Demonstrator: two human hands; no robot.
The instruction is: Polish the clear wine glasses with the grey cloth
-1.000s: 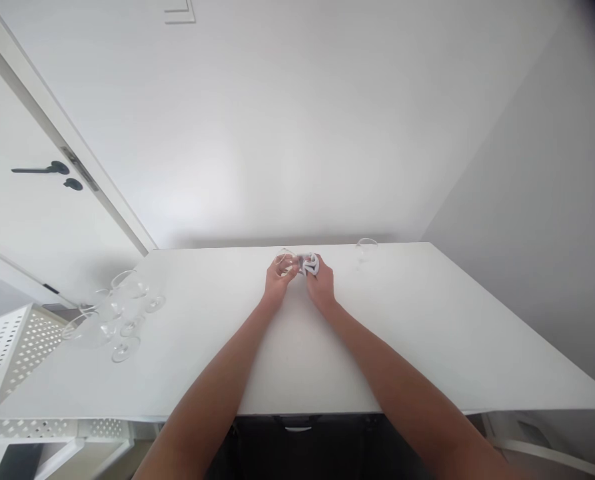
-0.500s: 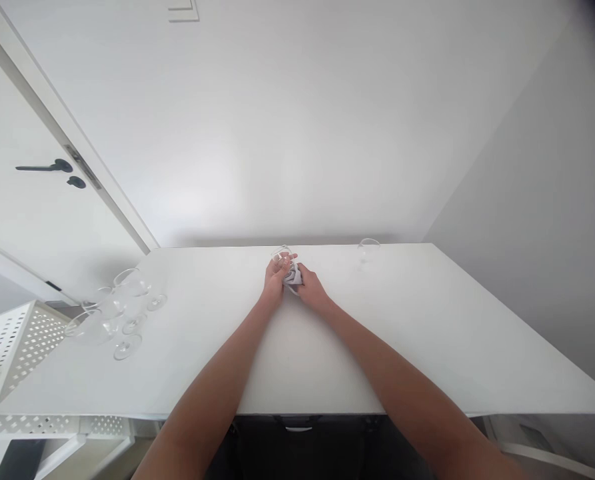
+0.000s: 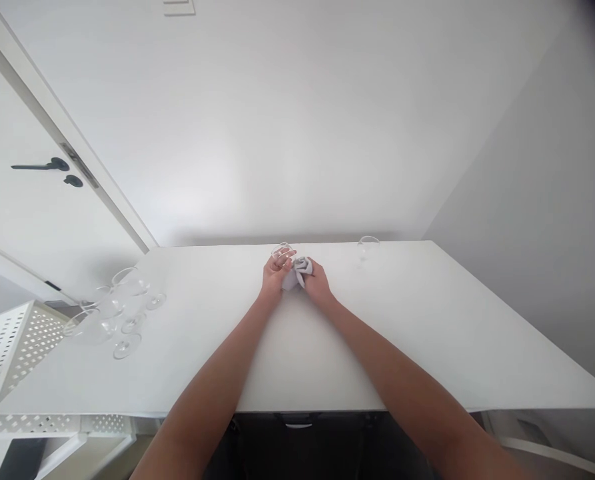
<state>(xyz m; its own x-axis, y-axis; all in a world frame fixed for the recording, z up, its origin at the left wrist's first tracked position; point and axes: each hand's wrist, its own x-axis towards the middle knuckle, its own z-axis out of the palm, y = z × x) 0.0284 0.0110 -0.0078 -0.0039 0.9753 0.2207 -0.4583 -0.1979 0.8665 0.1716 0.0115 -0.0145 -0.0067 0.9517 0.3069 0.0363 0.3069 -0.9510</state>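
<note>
Near the back middle of the white table, my left hand is closed around the bowl of a clear wine glass, whose rim shows above the fingers. My right hand grips a bunched light grey cloth just beside it, to the right. The cloth reaches over to the left hand's fingers and covers the lower part of the glass, so I cannot see its stem or foot.
Three clear wine glasses stand grouped on the table's left side. Another glass is at the back, right of my hands. A white perforated rack adjoins the table's left edge. The white table meets a wall behind.
My right hand has shifted slightly right and up, and more of the grey cloth shows between the hands. My left hand stays on the glass, almost in place.
</note>
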